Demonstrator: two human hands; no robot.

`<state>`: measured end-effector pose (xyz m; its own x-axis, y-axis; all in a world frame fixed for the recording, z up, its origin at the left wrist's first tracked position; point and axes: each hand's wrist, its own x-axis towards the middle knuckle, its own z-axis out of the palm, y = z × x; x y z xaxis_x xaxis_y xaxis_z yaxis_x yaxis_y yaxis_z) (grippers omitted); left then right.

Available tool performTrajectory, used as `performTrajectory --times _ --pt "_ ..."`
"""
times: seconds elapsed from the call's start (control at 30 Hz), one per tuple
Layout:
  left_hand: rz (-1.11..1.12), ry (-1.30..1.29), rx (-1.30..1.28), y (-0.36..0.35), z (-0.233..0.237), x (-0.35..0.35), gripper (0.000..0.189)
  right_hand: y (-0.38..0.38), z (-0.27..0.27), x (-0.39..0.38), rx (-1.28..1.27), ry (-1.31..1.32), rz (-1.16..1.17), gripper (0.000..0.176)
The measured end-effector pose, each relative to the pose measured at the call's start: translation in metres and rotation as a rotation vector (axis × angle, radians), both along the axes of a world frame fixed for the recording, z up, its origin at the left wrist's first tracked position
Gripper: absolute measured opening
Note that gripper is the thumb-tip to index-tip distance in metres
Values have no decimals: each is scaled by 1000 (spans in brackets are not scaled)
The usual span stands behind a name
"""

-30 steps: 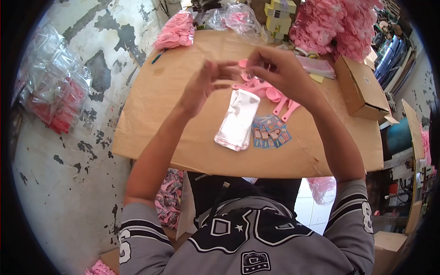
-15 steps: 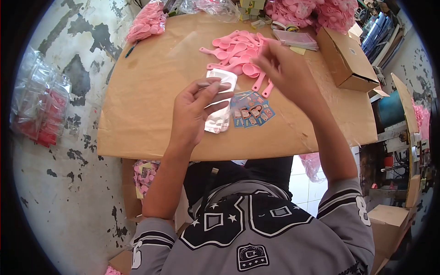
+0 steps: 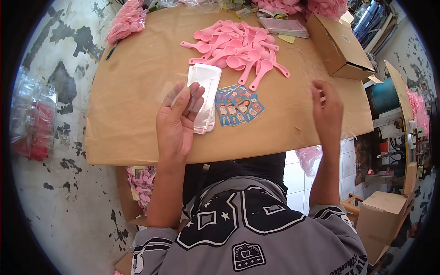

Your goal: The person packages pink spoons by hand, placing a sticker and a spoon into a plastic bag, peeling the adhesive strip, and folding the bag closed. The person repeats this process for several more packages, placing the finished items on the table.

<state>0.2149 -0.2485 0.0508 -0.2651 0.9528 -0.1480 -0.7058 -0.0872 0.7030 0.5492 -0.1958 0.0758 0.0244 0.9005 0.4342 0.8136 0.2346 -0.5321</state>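
Note:
My left hand (image 3: 176, 121) is raised over the table's front, its thumb and fingers closed on a clear plastic bag (image 3: 170, 87) that is hard to see against the paper. Just behind it lies a stack of white-looking plastic sleeves (image 3: 204, 91). My right hand (image 3: 327, 110) hovers over the right side of the table, its fingers curled together; what they hold, if anything, does not show. Between the hands several blue printed cards (image 3: 239, 104) lie fanned out. Beyond them spreads a pile of pink spoons (image 3: 236, 46).
An open cardboard box (image 3: 339, 48) stands at the table's right edge, near a clear flat case (image 3: 284, 27). Bagged pink spoons (image 3: 126, 20) and a pen (image 3: 112, 50) lie at the far left. Plastic packs (image 3: 34, 119) hang on the left wall.
My right hand has moved away from the spoon pile, to the right and towards me. My left hand still holds the bag. The view has shifted slightly.

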Motion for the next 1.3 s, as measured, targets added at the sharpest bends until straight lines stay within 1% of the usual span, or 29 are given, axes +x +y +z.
performTrajectory --times 0.03,0.07,0.13,0.23,0.27,0.37,0.47,0.57,0.67,0.77,0.87,0.97,1.07,1.17,1.3 --pt "8 18 -14 0 -1 1 31 -6 4 -16 -63 43 30 19" --pt "18 36 -25 1 -3 2 32 -9 -4 -35 -212 162 92 23" --pt "29 63 -28 1 -4 4 32 -16 -24 -66 -206 14 268 31" --pt "45 77 -6 -1 -1 9 32 -26 -29 -105 -94 -114 224 41" --pt "49 62 3 -2 3 12 32 -22 -34 -108 -157 -86 214 48" --pt "60 45 18 -3 2 15 30 -13 -36 -98 -140 82 302 48" --pt "59 53 21 -1 -1 16 29 -9 -35 -88 -323 312 258 36" --pt "57 30 27 0 -2 18 27 -13 -30 -88 -297 468 267 27" --pt "42 12 46 2 0 21 26 -21 -15 -91 -519 655 329 24" --pt "37 20 56 4 3 24 26 -16 -21 -83 -622 476 375 23" --pt "43 50 59 3 2 23 27 -7 -37 -86 -17 292 382 22" --pt "53 64 70 2 1 25 26 -11 -27 -84 -209 508 253 19" --pt "76 60 71 1 1 26 26 -14 -29 -78 -292 664 241 19" --pt "94 55 85 0 1 29 26 -20 -27 -80 -411 932 356 19" --pt "80 80 87 -2 6 38 28 -29 -27 -97 -482 1132 473 20"
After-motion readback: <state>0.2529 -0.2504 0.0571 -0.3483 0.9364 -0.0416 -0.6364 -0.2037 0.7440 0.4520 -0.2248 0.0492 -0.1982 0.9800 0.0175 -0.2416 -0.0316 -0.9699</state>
